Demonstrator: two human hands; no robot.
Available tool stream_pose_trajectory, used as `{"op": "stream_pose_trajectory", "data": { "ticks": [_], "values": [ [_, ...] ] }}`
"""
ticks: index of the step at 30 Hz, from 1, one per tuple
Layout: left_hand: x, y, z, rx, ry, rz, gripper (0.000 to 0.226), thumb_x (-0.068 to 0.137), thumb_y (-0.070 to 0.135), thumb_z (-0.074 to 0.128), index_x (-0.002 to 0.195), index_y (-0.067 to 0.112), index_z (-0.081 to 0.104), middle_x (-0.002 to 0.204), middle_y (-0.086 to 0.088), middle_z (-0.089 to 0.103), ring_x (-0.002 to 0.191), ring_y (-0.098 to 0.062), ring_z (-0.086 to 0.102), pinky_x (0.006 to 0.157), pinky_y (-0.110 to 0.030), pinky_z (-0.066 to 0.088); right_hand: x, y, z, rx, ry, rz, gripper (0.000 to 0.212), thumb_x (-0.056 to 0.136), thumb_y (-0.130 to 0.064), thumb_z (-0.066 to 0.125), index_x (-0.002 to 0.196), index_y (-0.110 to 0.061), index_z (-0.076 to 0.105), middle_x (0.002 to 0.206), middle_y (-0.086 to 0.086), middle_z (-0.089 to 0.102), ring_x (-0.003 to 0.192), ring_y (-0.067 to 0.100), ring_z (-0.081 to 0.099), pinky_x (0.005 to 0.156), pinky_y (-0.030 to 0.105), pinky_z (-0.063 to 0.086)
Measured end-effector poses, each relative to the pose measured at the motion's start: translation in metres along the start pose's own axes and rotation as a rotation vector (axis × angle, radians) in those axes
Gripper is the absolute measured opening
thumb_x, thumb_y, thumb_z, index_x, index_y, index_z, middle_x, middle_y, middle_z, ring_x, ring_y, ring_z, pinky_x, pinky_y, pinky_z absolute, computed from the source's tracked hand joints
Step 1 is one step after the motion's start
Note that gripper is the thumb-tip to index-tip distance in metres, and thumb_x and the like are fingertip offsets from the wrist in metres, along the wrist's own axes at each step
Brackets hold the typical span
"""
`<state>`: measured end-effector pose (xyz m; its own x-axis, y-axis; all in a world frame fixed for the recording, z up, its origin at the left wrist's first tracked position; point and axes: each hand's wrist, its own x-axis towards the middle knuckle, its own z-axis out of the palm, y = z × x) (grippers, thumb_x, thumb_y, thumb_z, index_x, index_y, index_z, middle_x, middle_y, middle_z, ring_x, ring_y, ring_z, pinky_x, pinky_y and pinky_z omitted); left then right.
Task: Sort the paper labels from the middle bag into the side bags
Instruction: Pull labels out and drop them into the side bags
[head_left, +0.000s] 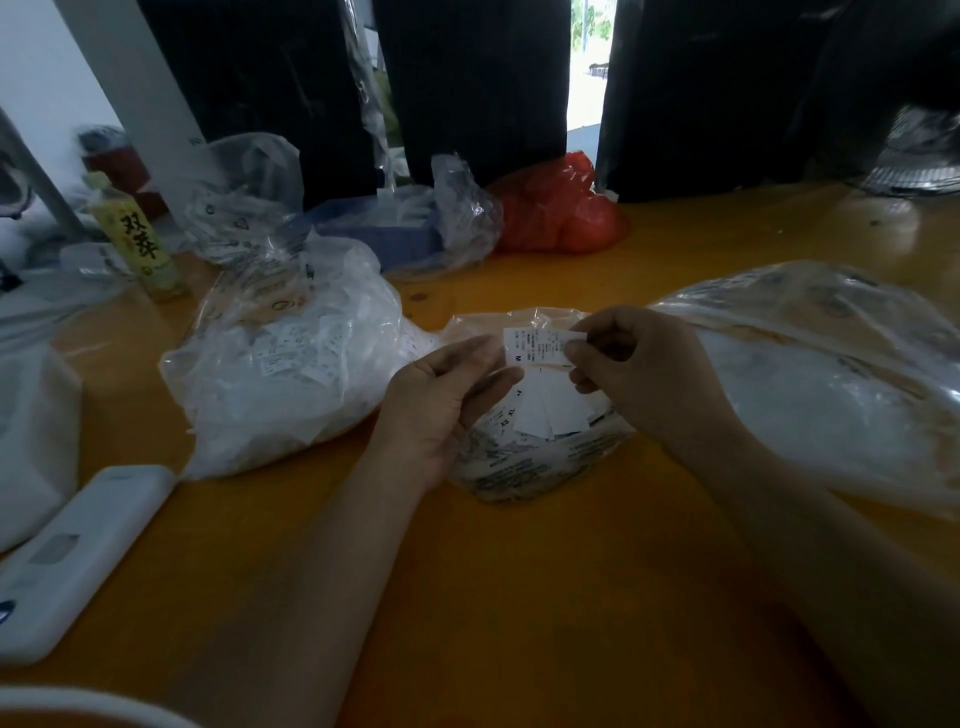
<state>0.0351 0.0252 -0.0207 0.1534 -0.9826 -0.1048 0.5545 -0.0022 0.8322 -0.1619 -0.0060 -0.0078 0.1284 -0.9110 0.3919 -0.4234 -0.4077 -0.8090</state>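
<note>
Labels (540, 347) fanned over the middle bag (540, 462)
Your right hand (639, 364) pinches the top one; left hand (441, 400) holds the stack: read its size before dropping.

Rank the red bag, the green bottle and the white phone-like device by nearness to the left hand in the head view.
From the left hand:
1. White device, near left of the table.
2. Green bottle, far left.
3. Red bag, far centre by the dark curtain.
The first two are close to call.
</note>
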Motion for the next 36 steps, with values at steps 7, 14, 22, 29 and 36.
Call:
{"op": "stream_pose_trajectory", "data": {
  "ticks": [7, 14, 22, 29, 36],
  "values": [
    [0.0019, 0.0003, -0.0011, 0.018, 0.063, 0.032, 0.018, 0.089, 0.009, 0.079, 0.104, -0.001, 0.074, 0.101, -0.019, 0.08, 0.086, -0.024, 0.08, 0.07, -0.026, 0.064, -0.0009, 0.0008, -0.0023, -0.049, 0.009, -0.035, 0.005, 0.093, -0.025, 0.072, 0.097, -0.026, 0.069, 0.074, -0.01, 0.073, 0.067, 0.0, 0.07, 0.063, 0.02, 0.056],
    [0.0017, -0.0014, -0.0009, 0.085, 0.031, 0.074, 0.034, 0.076, 0.02, 0.083, 0.104, 0.003, 0.073, 0.1, -0.016, 0.081, 0.089, -0.024, 0.08, 0.07, -0.024, 0.063, -0.0018, -0.0006, -0.0006, -0.104, -0.016, -0.069, 0.008, 0.093, -0.023, 0.072, 0.093, -0.028, 0.066, 0.074, -0.013, 0.072, 0.068, 0.0, 0.069, 0.066, 0.017, 0.058],
    [0.0037, -0.0016, -0.0042, 0.097, 0.036, 0.07, 0.027, 0.082, 0.015, 0.081, 0.106, 0.005, 0.076, 0.101, -0.015, 0.081, 0.09, -0.024, 0.08, 0.07, -0.024, 0.062, -0.0017, -0.0031, -0.0045, 0.004, -0.062, -0.01, 0.008, 0.093, -0.024, 0.072, 0.101, -0.021, 0.069, 0.078, -0.008, 0.074, 0.068, 0.001, 0.071, 0.055, 0.009, 0.049],
    [0.0009, -0.0013, -0.0008, 0.139, 0.037, 0.072, 0.024, 0.083, 0.016, 0.08, 0.105, 0.006, 0.076, 0.098, -0.014, 0.081, 0.09, -0.026, 0.08, 0.068, -0.023, 0.062, -0.0014, -0.0043, -0.0063, 0.098, -0.087, 0.028, 0.005, 0.093, -0.021, 0.072, 0.096, -0.022, 0.069, 0.077, -0.006, 0.074, 0.065, 0.003, 0.071, 0.058, 0.008, 0.05],
    [0.0006, 0.0, -0.0001, 0.147, 0.065, 0.067, 0.021, 0.093, 0.015, 0.075, 0.111, 0.004, 0.074, 0.099, -0.013, 0.081, 0.091, -0.026, 0.08, 0.066, -0.022, 0.062, -0.0014, -0.0036, -0.0053, 0.121, -0.092, 0.025, 0.008, 0.092, -0.021, 0.072, 0.092, -0.027, 0.068, 0.075, -0.007, 0.074, 0.066, 0.005, 0.071, 0.06, 0.01, 0.051]
  ]
}}
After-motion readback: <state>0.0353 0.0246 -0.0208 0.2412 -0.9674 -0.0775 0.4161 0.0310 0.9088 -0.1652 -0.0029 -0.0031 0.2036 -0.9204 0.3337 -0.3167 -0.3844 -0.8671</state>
